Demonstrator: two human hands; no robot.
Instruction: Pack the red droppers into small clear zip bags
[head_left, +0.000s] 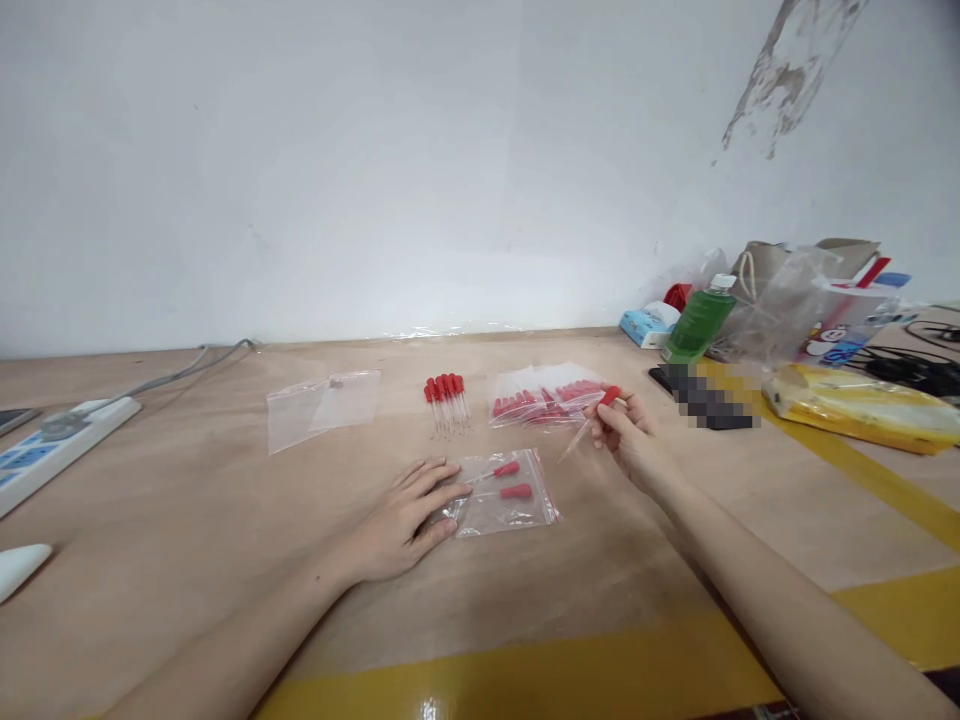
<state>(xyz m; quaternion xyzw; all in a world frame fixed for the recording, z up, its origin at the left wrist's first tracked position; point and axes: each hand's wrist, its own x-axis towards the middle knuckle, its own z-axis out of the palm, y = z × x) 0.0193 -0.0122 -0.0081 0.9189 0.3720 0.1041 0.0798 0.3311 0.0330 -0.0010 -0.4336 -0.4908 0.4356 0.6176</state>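
In my right hand (626, 435) is a dropper (609, 397) with a red rubber bulb, pinched near the bulb, its clear tube slanting down to the left. My left hand (416, 515) lies with fingers spread on the left edge of a clear zip bag (491, 515). Two red-bulbed droppers (516, 491) show inside that bag. Behind it, a bundle of several loose droppers (446, 390) lies on the table, bulbs toward the wall. Just left of my right hand sits another zip bag (544, 395) with several red bulbs in it.
A flat clear bag (322, 410) lies at the back left, near a power strip (67, 445) with a grey cable. To the right stand a green bottle (701, 320), a tissue pack (646, 327), a dark flat object (705, 398) and a yellow package (862, 405). Yellow tape (525, 680) marks the front edge.
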